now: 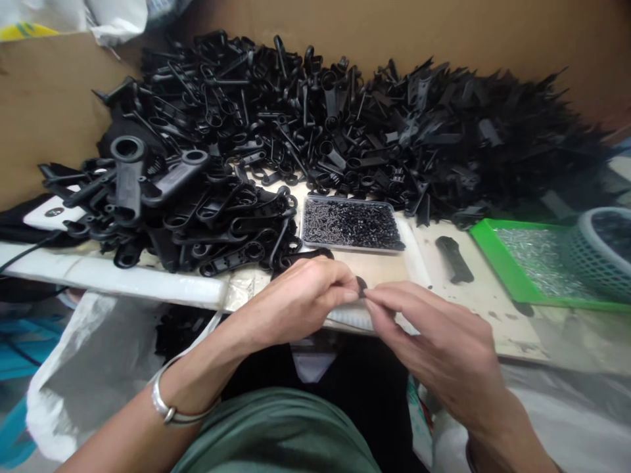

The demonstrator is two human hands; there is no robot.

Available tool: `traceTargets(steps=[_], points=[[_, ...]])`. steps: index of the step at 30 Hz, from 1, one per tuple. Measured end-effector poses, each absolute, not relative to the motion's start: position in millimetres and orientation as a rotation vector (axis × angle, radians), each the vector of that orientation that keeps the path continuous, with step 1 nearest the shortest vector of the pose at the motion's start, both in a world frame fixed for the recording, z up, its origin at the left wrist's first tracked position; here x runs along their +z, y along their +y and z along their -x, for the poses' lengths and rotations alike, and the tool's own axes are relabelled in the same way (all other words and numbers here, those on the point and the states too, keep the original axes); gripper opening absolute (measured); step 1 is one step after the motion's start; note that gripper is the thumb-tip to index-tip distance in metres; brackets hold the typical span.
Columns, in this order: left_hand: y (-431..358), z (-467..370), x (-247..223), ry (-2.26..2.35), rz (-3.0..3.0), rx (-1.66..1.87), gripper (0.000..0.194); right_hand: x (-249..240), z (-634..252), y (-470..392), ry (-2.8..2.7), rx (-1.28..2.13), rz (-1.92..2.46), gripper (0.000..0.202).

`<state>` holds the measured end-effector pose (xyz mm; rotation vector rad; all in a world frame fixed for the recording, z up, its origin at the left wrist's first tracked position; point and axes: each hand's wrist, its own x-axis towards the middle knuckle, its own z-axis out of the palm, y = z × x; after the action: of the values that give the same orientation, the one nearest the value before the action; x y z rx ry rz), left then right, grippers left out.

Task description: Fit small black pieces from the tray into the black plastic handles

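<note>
My left hand (313,292) is closed around a black plastic part (361,285), most of which the fingers hide. Thumb and forefinger of my right hand (438,335) are pinched together at the exposed end of that part; whatever sits between these fingertips is too small to make out. Just beyond the hands stands a clear shallow tray (352,223) of small dark and metallic pieces. A flat black piece (453,259) lies alone on the tabletop to the right.
Black ring-ended plastic parts (221,217) are heaped at left, with a larger pile of black pieces (394,125) along the back. At right are a green tray (522,263) of small shiny pieces and a grey-blue basket (601,256). A white sack (93,368) hangs below the table's left edge.
</note>
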<state>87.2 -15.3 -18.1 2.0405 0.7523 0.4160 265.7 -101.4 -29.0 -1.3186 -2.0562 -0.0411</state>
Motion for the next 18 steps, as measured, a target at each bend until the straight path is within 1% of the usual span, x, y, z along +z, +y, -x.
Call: traceTargets(steps=[4, 11, 15, 18], points=[[-16.1, -86.8, -18.8, 0.745, -2.089, 0.412, 0.018, -30.3, -265.8, -102.0, -2.128, -0.075, 1.328, 0.021], [-17.8, -84.8, -22.1, 0.749, -2.069, 0.396, 0.02, -29.8, -264.2, -102.6, -2.206, 0.0, 1.25, 0.023], [-17.5, -82.4, -22.2, 0.762, -2.046, 0.395, 0.019, -31.9, -263.4, -101.3, -2.199, -0.058, 1.252, 0.027], [-16.5, -80.5, -21.4, 0.757, -2.031, 0.4, 0.019, -32.2, -262.7, -99.2, -2.219, -0.099, 1.232, 0.025]])
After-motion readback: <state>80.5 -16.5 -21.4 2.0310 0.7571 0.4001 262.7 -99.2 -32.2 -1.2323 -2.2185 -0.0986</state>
